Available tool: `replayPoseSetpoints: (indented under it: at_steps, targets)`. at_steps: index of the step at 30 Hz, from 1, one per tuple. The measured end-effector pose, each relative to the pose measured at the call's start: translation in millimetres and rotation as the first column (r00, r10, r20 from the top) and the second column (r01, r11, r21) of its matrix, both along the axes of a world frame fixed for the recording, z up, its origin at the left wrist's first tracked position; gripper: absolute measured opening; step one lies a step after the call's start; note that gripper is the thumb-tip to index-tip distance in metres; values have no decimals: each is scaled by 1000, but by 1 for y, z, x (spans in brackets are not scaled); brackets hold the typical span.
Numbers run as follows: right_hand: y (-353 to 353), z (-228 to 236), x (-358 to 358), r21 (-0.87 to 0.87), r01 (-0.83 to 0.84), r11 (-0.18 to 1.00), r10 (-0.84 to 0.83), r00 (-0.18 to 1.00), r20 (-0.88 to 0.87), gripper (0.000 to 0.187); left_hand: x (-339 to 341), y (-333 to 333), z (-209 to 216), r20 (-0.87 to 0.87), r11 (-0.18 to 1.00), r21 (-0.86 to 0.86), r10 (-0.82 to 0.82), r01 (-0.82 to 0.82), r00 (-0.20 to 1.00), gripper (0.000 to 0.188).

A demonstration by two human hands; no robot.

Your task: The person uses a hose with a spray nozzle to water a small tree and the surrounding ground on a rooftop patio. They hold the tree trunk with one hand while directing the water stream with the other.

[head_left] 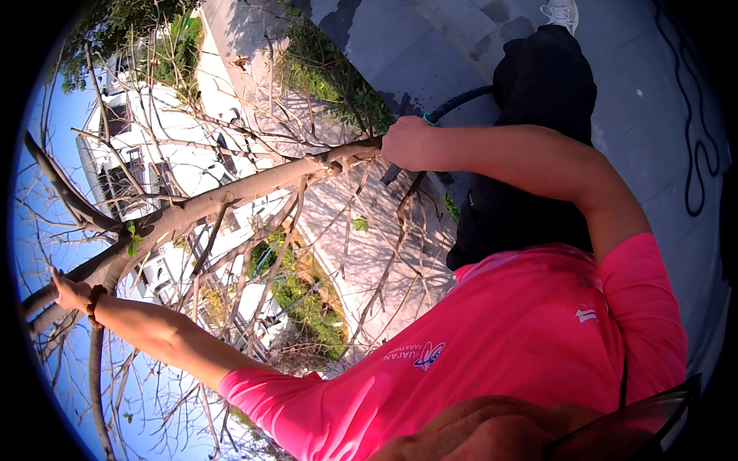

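My left hand [71, 295], a beaded bracelet at its wrist, reaches out to the far left. It grips a thick tree branch [231, 192] near a fork; some of its fingers are hidden behind the wood. My right hand [409, 144] is closed in a fist in front of my dark trousers, beside the other end of that branch. Out of the fist's upper side runs a black hose [463, 99] with a teal band. A short dark end [390, 174] pokes out below the fist; its kind is unclear.
Thin bare twigs [400, 238] spread around both arms. Grey paving [453, 38] lies at the top, with my white shoe [561, 13] on it. A looped dark cord [696, 154] is at right. Beyond stand green shrubs [330, 69] and white buildings [131, 154].
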State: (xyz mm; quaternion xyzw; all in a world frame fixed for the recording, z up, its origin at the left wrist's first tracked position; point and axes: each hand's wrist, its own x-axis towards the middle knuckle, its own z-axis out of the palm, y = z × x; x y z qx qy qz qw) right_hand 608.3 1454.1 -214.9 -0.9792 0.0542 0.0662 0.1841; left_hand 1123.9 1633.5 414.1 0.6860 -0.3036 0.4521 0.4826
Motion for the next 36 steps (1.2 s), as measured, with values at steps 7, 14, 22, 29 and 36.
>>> replayPoseSetpoints:
  at_steps: [7, 14, 22, 29, 36]
  targets:
    - [3, 6, 0, 19, -65, 998, 66, 995, -80, 10, 0, -4, 1, -27, 998, 59, 29, -28, 999, 53]
    - [0, 5, 1, 23, 44, 999, -44, 999, 18, 11, 12, 10, 10, -20, 1000, -11, -10, 10, 1000, 40]
    - [7, 10, -2, -49, -68, 997, 61, 991, -121, 13, 5, 6, 8, -14, 999, 50, 12, -11, 1000, 50]
    - [-1, 2, 3, -25, 67, 997, -65, 996, 57, 10, 4, 8, 9, 10, 999, 31, -8, 7, 1000, 35]
    - [8, 10, -3, -21, -105, 994, 102, 987, -126, 11, 17, 19, 18, 12, 996, 62, -63, 63, 998, 53]
